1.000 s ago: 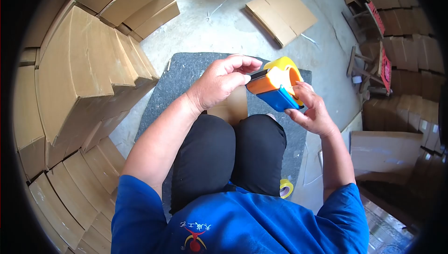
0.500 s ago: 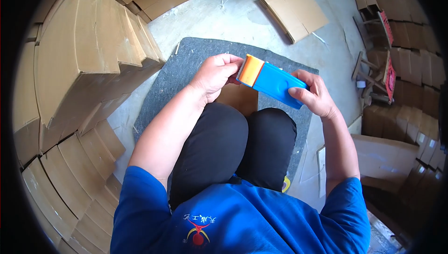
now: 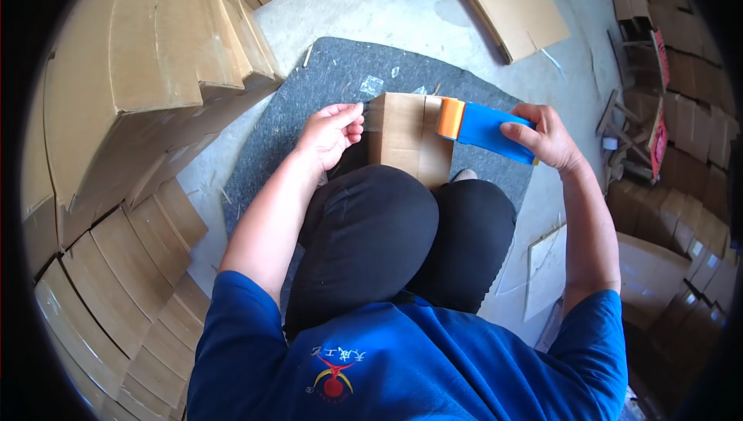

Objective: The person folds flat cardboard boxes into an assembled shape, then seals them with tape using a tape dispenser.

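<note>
A blue tape dispenser (image 3: pixel 491 131) with an orange end is gripped in my right hand (image 3: pixel 542 138), its orange end at the right part of a cardboard box (image 3: pixel 406 131). The box stands beyond my knees on a dark grey mat (image 3: pixel 271 138). My left hand (image 3: pixel 333 135), at the box's left side, has its thumb and forefinger pinched together on the end of a clear strip of tape (image 3: pixel 374 117). That strip is faint, and its course across the box is hard to make out.
Tall stacked cartons (image 3: pixel 101 73) stand close on the left. Flat cardboard sheets (image 3: pixel 515 15) lie on the floor ahead. More cartons (image 3: pixel 681 135) and a wooden stool (image 3: pixel 646 123) with red patches are on the right. Clear scraps (image 3: pixel 371 85) lie on the mat.
My hands have moved apart, the left one leftward and the right one rightward with the dispenser. More of the box now shows between them. The whole view has shifted slightly.
</note>
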`<state>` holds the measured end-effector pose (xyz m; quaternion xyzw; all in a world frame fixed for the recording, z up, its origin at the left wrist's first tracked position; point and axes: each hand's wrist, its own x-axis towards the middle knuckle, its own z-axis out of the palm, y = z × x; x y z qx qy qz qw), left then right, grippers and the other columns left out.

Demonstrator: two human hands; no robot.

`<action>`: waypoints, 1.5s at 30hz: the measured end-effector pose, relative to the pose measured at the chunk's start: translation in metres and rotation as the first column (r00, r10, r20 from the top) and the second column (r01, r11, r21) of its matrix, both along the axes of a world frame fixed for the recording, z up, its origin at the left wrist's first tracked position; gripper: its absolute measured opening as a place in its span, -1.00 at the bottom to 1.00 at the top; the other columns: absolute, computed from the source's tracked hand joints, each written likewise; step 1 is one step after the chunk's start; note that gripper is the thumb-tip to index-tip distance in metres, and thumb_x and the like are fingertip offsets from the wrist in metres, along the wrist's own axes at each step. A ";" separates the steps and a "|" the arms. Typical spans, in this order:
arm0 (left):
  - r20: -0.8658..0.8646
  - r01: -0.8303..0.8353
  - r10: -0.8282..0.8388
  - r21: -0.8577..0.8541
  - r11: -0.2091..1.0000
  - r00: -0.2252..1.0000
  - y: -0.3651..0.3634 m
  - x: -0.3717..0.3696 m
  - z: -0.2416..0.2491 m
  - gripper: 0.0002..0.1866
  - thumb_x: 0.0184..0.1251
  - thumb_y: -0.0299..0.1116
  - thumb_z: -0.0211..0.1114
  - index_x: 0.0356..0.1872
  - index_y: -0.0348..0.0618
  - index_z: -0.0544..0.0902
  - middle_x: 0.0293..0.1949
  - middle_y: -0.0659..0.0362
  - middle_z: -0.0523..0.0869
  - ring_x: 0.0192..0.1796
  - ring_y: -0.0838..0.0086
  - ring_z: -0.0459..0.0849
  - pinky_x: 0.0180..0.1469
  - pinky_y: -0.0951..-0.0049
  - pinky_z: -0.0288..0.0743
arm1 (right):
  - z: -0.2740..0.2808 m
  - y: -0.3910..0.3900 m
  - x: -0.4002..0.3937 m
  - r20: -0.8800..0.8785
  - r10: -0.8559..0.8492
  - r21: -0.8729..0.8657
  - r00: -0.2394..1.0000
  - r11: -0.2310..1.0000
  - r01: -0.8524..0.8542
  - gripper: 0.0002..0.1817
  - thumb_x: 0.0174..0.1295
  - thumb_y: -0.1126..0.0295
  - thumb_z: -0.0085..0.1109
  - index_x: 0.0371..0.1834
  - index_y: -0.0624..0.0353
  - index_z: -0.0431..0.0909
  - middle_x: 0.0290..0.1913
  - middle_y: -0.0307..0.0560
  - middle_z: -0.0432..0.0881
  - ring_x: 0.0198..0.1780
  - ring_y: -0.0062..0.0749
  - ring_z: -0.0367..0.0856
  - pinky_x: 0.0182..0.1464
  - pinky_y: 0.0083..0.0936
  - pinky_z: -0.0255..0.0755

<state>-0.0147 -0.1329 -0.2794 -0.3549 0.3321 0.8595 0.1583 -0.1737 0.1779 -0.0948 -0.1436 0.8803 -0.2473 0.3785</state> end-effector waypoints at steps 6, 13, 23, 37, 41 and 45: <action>-0.046 0.055 -0.063 -0.162 0.985 0.997 0.028 -0.008 -0.026 -0.82 0.46 -0.31 0.33 -0.07 -0.17 0.65 -0.30 0.28 0.71 -0.34 0.59 0.63 -0.25 0.55 0.51 | -0.016 0.005 -0.005 0.068 -0.019 0.016 0.998 1.000 0.017 -0.44 0.08 -0.10 0.29 -0.27 0.29 0.64 -0.48 -0.18 0.58 -0.41 -0.54 0.56 -0.36 -0.49 0.45; -0.001 0.243 -0.492 -0.869 0.432 0.871 0.041 -0.008 -0.025 -0.67 0.55 -0.28 0.10 0.16 -0.28 0.42 0.05 -0.22 0.64 0.16 -0.08 0.61 0.23 0.10 0.46 | -0.030 0.011 -0.008 0.107 -0.049 -0.019 0.993 0.999 0.051 -0.49 0.12 -0.04 0.29 -0.29 0.30 0.67 -0.48 -0.14 0.61 -0.41 -0.54 0.57 -0.34 -0.47 0.50; -0.057 0.084 -0.361 -0.929 0.361 0.931 0.032 -0.016 -0.018 -0.69 0.33 -0.46 0.18 0.08 -0.22 0.58 0.06 -0.07 0.64 0.16 0.08 0.60 0.26 0.19 0.46 | -0.034 0.016 -0.007 0.059 -0.053 -0.051 0.997 0.997 0.056 -0.49 0.13 -0.06 0.27 -0.33 0.29 0.67 -0.51 -0.13 0.59 -0.45 -0.53 0.55 -0.36 -0.47 0.49; 0.083 0.490 -0.802 -0.827 0.276 0.592 0.057 -0.114 0.032 -0.65 0.24 -0.07 0.50 -0.33 -0.17 0.67 -0.31 0.11 0.72 -0.22 0.45 0.64 -0.13 0.38 0.54 | -0.054 0.034 -0.019 0.110 0.045 -0.090 0.993 0.995 -0.035 -0.44 0.18 -0.15 0.28 -0.47 0.25 0.62 -0.57 -0.19 0.50 -0.47 -0.54 0.50 -0.43 -0.44 0.41; 0.057 0.469 -0.776 -0.823 0.319 0.628 0.056 -0.113 0.025 -0.66 0.25 -0.10 0.49 -0.38 -0.18 0.64 -0.37 0.16 0.67 -0.28 0.48 0.58 -0.17 0.39 0.51 | -0.048 0.047 -0.021 0.144 -0.006 -0.137 0.990 0.990 0.025 -0.47 0.16 -0.11 0.27 -0.44 0.26 0.63 -0.57 -0.18 0.51 -0.48 -0.55 0.51 -0.44 -0.45 0.42; 0.066 0.496 -0.738 -0.780 0.382 0.672 0.056 -0.113 0.027 -0.67 0.22 -0.13 0.49 -0.44 -0.17 0.62 -0.41 0.22 0.63 -0.31 0.53 0.54 -0.20 0.43 0.47 | -0.034 0.085 -0.039 0.084 0.037 0.021 0.996 0.999 -0.039 -0.42 0.08 -0.17 0.25 -0.34 0.25 0.66 -0.48 -0.18 0.57 -0.45 -0.53 0.56 -0.43 -0.53 0.47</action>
